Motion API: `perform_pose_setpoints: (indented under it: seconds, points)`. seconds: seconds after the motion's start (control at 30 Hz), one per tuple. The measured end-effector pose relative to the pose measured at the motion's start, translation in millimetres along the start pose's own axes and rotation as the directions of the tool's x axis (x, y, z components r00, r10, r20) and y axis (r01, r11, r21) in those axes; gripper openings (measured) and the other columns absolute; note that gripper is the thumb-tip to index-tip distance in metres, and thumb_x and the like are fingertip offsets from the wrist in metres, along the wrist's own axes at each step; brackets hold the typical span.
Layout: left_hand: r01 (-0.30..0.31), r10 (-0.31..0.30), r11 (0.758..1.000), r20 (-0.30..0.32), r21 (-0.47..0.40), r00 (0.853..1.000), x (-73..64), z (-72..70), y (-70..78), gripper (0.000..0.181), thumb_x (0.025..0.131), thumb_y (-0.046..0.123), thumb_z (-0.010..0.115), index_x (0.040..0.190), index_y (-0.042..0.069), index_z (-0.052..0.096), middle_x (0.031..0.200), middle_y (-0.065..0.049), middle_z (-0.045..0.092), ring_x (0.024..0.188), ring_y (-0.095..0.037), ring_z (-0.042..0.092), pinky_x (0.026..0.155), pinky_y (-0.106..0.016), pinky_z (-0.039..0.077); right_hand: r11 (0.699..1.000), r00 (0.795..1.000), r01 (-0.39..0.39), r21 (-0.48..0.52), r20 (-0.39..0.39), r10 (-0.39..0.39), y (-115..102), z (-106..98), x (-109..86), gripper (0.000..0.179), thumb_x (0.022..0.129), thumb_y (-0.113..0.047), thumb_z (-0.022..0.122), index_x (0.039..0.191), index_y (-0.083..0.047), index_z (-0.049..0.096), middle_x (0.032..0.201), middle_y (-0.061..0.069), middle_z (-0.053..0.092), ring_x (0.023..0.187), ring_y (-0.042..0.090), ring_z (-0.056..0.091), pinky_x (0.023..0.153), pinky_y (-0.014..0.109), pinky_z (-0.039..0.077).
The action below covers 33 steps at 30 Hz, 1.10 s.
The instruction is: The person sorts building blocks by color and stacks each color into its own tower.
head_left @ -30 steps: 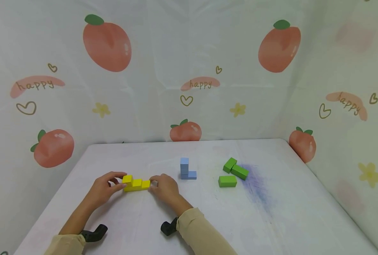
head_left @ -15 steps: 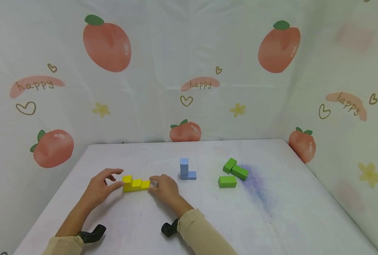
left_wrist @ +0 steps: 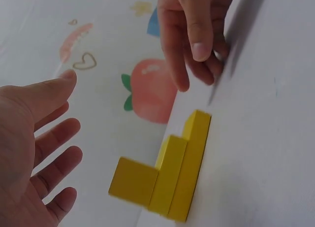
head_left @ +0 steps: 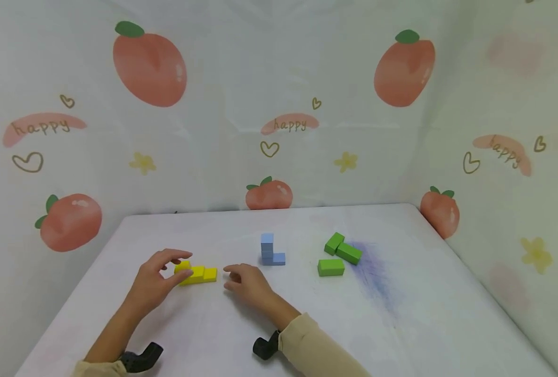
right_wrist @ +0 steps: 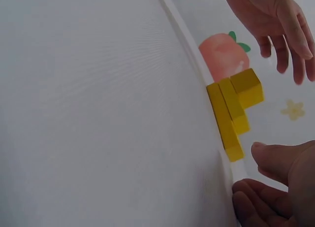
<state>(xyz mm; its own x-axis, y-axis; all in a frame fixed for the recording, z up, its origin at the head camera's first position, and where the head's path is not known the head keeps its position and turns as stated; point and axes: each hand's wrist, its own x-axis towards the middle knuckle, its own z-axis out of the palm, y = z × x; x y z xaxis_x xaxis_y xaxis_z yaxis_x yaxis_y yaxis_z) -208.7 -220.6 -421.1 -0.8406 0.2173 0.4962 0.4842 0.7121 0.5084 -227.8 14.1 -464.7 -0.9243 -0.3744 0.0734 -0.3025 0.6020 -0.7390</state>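
While the left hand (head_left: 149, 283) and the right hand (head_left: 249, 285) flank it, a stepped stack of yellow rectangular blocks (left_wrist: 170, 175) stands on the white tabletop (head_left: 448, 319)

The left hand is wide, thumb parted from the fingers, near the stack's tall end; from head height its thumb hides some of the yellow, but the wrist views show them apart. The right hand hangs just off the low end, fingers lightly bent, a gap between thumb and fingertips, grasping none of it. The stack has three levels, the longest block at the bottom, the shortest on top at the left end. To its right I can see a light-blue L-shaped group of blocks (head_left: 267, 252), one leg upright, and beyond that three green rectangular blocks (head_left: 331, 267) near a purple smear (head_left: 375, 277)
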Motion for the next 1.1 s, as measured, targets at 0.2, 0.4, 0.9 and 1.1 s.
perform_pose_setpoints:
  seconds: [0.2, 0.4, 0.9, 1.1]
  points:
    - [-0.029, 0.03, 0.998, 0.006, -0.053, 1.0, -2.0, 9.9, 9.2, 0.037, 0.08, 0.008, 0.08, 0.114, 0.015, 0.068, 0.108, 0.002, 0.065, 0.091, -0.017, 0.055, 0.077, -0.028, 0.05, 0.997, 0.997, 0.058, 0.043, 0.04, -0.059, 1.0, -4.6, -12.9, 0.038, 0.091, -0.017, 0.07, 0.128, -0.011, 0.064, 0.113, -0.002, 0.067, 0.096, 0.006, 0.059, 0.087, 0.023, 0.048]
    - [-0.108, 0.111, 0.986, 0.019, -0.128, 0.994, -1.1, 23.6, 15.7, 0.04, 0.076, 0.003, 0.082, 0.112, 0.014, 0.069, 0.106, 0.007, 0.064, 0.09, -0.014, 0.057, 0.076, -0.021, 0.05, 0.993, 0.996, 0.081, 0.081, 0.042, -0.084, 6.1, -17.7, -30.0, 0.037, 0.091, -0.018, 0.07, 0.127, -0.01, 0.063, 0.114, 0.0, 0.066, 0.099, 0.008, 0.061, 0.085, 0.023, 0.05]
    - [-0.073, 0.125, 0.958, 0.172, -0.279, 0.977, 1.7, 63.8, 40.9, 0.03, 0.081, 0.008, 0.079, 0.109, 0.012, 0.07, 0.105, 0.01, 0.064, 0.087, -0.019, 0.06, 0.072, -0.028, 0.052, 0.986, 0.986, 0.164, 0.01, 0.008, -0.164, 37.0, -63.8, -67.6, 0.031, 0.091, -0.013, 0.07, 0.12, -0.005, 0.065, 0.11, 0.004, 0.066, 0.1, 0.015, 0.061, 0.086, 0.03, 0.05]
    - [-0.06, 0.155, 0.942, 0.273, -0.329, 0.949, 4.5, 82.6, 55.1, 0.03, 0.083, 0.012, 0.078, 0.111, 0.013, 0.069, 0.105, 0.007, 0.065, 0.089, -0.02, 0.06, 0.075, -0.028, 0.052, 0.986, 0.987, 0.16, -0.039, -0.016, -0.161, 49.2, -81.1, -79.0, 0.032, 0.091, -0.014, 0.069, 0.121, -0.005, 0.065, 0.112, 0.003, 0.066, 0.098, 0.017, 0.062, 0.084, 0.032, 0.051]
